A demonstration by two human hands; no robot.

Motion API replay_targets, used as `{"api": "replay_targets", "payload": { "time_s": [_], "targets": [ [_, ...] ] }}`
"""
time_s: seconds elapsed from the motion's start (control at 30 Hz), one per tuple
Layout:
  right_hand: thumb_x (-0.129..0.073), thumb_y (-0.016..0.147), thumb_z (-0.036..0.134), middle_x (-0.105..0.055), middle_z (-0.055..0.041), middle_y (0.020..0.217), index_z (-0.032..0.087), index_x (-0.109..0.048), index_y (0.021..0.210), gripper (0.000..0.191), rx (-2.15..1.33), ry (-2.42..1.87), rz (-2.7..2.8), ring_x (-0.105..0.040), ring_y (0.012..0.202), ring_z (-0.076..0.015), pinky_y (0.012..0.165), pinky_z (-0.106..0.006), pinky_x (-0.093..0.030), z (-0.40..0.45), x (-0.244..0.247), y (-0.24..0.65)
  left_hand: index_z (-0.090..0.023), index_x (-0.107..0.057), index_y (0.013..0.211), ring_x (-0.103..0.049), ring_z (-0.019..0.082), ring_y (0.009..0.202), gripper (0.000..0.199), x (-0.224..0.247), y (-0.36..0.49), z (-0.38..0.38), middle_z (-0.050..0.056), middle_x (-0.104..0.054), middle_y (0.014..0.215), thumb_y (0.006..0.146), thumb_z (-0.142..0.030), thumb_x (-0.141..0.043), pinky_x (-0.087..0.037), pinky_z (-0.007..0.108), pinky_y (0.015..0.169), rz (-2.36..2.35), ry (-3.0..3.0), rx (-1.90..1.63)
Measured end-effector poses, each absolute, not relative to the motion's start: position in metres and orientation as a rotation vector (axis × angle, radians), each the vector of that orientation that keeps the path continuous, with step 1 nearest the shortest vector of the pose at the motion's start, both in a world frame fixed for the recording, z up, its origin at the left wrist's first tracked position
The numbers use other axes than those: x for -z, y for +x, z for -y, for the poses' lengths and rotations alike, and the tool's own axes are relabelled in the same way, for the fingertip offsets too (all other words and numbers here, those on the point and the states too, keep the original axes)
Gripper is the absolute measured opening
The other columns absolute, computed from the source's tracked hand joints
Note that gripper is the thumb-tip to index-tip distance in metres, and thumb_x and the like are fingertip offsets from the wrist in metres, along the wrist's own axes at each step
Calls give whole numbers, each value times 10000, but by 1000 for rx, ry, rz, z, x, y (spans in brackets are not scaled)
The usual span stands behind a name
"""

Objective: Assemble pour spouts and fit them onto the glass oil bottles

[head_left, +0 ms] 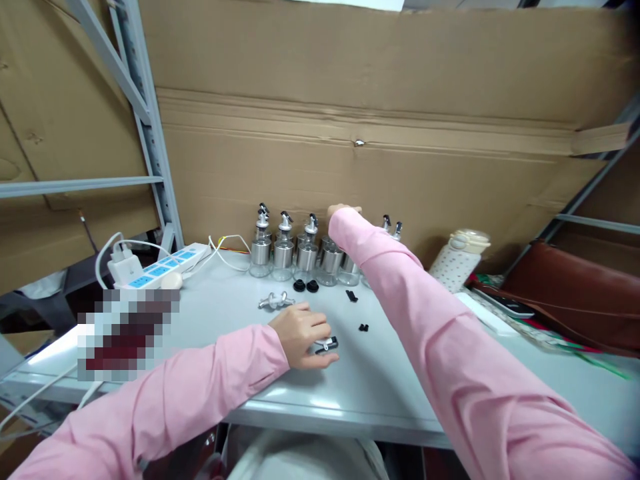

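My left hand (304, 337) rests near the table's front edge, fingers curled round a small metal and black spout part (326, 345). My right hand (344, 209) reaches over the glass bottles with steel sleeves; its fingers are mostly hidden behind the wrist and sleeve. Several bottles (307, 257) stand in rows at the back, some topped with silver and black spouts (286, 220). In front of them lie two round black caps (299, 285). Clear and silver pieces (276, 301) lie behind my left hand. Small black parts (351, 295) and smaller ones (363, 327) lie right of centre.
A white power strip (170, 265) with cables is at the left. At the right stand a dotted cream flask (459, 260), a white flat item (487, 313), a phone (507, 304) and a brown leather bag (575, 293). Cardboard (350, 67) lines the back.
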State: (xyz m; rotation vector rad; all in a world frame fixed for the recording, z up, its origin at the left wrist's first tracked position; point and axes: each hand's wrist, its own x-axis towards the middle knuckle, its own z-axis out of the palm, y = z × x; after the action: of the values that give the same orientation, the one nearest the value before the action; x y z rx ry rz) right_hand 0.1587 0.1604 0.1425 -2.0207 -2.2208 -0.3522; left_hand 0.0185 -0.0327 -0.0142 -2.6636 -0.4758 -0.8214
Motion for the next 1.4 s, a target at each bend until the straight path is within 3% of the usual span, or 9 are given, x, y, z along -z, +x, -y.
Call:
{"api": "replay_targets", "payload": {
  "time_s": [0.1, 0.3, 0.43, 0.5, 0.63, 0.7, 0.93, 1.17, 1.4],
  "targets": [
    [-536, 826, 194, -666, -227, 1074, 99, -674, 1076, 301, 343, -2139, 2027, -613, 1042, -360, 889, -630, -332, -156, -145, 150, -175, -512, 807, -532, 159, 627, 326, 16, 19, 32, 41, -581, 762, 769, -499, -500, -409, 308, 612, 517, -2693, 830],
    [-435, 874, 130, -603, -199, 1149, 75, -614, 1073, 274, 410, -1923, 1767, -518, 1139, -325, 970, -668, -160, -139, -199, 168, -140, -388, 1068, -567, 210, 864, 272, 15, 16, 24, 131, -549, 1029, 805, -204, -418, -485, 340, 738, 556, -2556, 1206],
    [-492, 879, 163, -554, -121, 1112, 190, -510, 928, 59, 310, -1132, 1509, -473, 1056, -220, 983, -528, -305, -118, -230, 196, -167, -367, 1099, -560, 209, 1005, 196, 3, 7, 15, 139, -520, 1097, 910, -217, -374, -486, 342, 828, 634, -2548, 1385],
    [-419, 910, 124, -557, -77, 999, 237, -415, 875, 118, 266, -799, 1355, -505, 926, -160, 951, -422, -386, -101, -232, 206, -185, -379, 1087, -571, 195, 1006, 171, -4, 2, 12, 113, -539, 1075, 930, -252, -386, -480, 332, 837, 679, -2569, 1519],
    [-351, 953, 186, -520, -19, 892, 260, -295, 823, 160, 106, -364, 1257, -603, 805, -109, 809, -320, -503, -53, -195, 207, -196, -401, 1035, -588, 162, 804, 239, -12, -5, 8, 49, -582, 925, 911, -390, -466, -464, 305, 739, 915, -2545, 1778],
    [-426, 928, 208, -532, -1, 883, 256, -341, 892, 104, -42, -407, 1416, -624, 783, -117, 755, -316, -530, -25, -158, 196, -194, -407, 1019, -563, 159, 759, 291, -14, -7, 6, 32, -563, 866, 895, -448, -472, -446, 311, 732, 958, -2479, 1915],
    [-535, 864, 189, -570, -31, 1011, 310, -327, 1208, 420, -482, -532, 1686, -643, 868, -158, 818, -385, -572, 34, -36, 161, -224, -410, 1061, -530, 149, 801, 265, -34, -1, 8, 12, -509, 922, 871, -408, -438, -430, 328, 783, 745, -2391, 2427],
    [-620, 829, 252, -604, -40, 1008, 344, -249, 1353, 649, -510, -490, 1708, -655, 888, -180, 743, -351, -613, 41, -31, 160, -208, -404, 1142, -557, 191, 1004, 332, -48, 22, 22, 65, -570, 1063, 895, -419, -471, -423, 349, 903, 726, -2870, 2319],
    [-628, 824, 273, -604, -32, 1027, 341, -340, 1310, 569, -536, -444, 1808, -671, 801, -153, 705, -322, -612, 40, -36, 170, -200, -438, 1183, -548, 208, 1027, 373, -43, 18, 21, 76, -564, 1107, 905, -447, -464, -406, 358, 936, 715, -2940, 2024]
  ]
}}
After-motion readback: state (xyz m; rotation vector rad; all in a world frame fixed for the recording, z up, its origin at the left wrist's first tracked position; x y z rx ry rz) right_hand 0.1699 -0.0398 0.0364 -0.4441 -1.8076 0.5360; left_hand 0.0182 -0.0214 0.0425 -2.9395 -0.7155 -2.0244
